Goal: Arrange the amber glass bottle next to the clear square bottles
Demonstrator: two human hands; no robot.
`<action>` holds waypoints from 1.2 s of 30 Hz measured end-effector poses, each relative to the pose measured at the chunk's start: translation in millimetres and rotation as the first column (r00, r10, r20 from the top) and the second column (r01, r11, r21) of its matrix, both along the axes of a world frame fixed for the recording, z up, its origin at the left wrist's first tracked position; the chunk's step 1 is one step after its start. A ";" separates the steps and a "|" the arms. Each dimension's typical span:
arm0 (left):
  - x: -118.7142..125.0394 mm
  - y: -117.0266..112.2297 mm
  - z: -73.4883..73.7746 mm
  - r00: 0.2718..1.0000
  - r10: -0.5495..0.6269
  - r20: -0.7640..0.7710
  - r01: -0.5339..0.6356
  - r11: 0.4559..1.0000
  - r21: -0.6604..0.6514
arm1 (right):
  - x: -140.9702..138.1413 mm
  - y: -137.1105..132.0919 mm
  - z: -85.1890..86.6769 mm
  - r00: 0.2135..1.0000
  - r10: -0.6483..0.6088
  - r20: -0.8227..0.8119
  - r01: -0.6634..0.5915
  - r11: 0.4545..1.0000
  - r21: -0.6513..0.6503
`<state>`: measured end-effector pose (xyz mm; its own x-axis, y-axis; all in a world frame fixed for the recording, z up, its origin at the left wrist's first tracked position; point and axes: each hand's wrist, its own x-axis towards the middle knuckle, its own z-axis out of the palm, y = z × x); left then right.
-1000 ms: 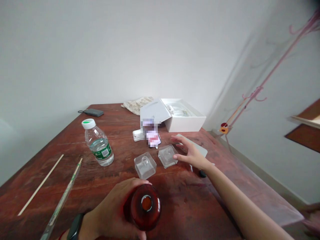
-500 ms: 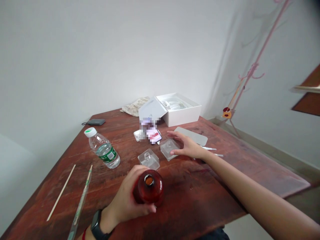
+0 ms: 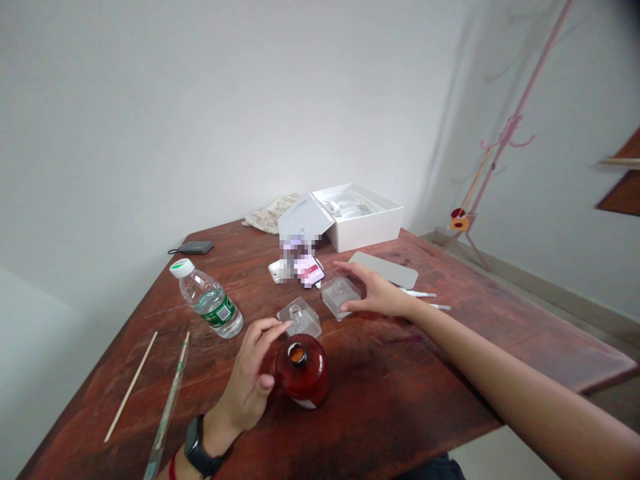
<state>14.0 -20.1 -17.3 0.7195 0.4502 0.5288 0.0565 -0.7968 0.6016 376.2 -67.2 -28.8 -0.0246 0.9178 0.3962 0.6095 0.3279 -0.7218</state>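
Note:
A dark red-brown glass bottle point(image 3: 304, 373) with an uncapped neck stands upright near the table's front edge. Just left of it is my left hand point(image 3: 250, 373), its fingers spread and apart from the bottle. Behind the bottle sits a clear square glass bottle point(image 3: 300, 319) with a short open neck. A second clear square bottle point(image 3: 340, 297) stands to its right. My right hand point(image 3: 375, 291) curves around the right side of that second bottle, thumb low and fingers behind, with a gap between them; whether the fingertips touch the glass I cannot tell.
A water bottle point(image 3: 213, 307) stands at left, behind a bare wooden stick point(image 3: 131, 387) and a wrapped one point(image 3: 170, 400). Farther back are a phone point(image 3: 311, 272), an open white box point(image 3: 367, 227) and a grey power bank point(image 3: 195, 247). White droppers point(image 3: 420, 293) lie by a grey flat plate point(image 3: 385, 269).
My left hand has let go of the red-brown bottle and drawn off to its left, fingers opening. The right hand keeps its place by the second clear bottle.

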 end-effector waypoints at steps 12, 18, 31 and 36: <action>-2.8 24.2 -19.1 0.974 0.068 -0.217 -0.044 0.993 0.111 | 0.6 4.5 -9.6 0.994 -0.092 -0.063 0.093 0.995 0.017; -3.2 18.3 -10.2 0.957 0.013 -0.290 0.021 0.993 0.116 | -0.6 2.3 -6.8 0.994 -0.091 -0.058 0.091 0.996 -0.001; -3.6 20.3 -14.0 0.947 -0.028 -0.321 0.061 0.994 0.093 | -2.8 0.1 -2.1 0.994 -0.095 -0.062 0.094 0.995 -0.016; -2.2 20.4 -10.9 0.941 -0.049 -0.335 0.083 0.993 0.088 | -4.8 -0.3 -1.6 0.994 -0.095 -0.062 0.094 0.995 -0.018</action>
<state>11.8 0.4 -28.2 0.8881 0.3534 0.2941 0.1848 -0.8601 0.4755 371.4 -67.4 -30.5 0.0867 0.9209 0.3801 0.5906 0.2598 -0.7641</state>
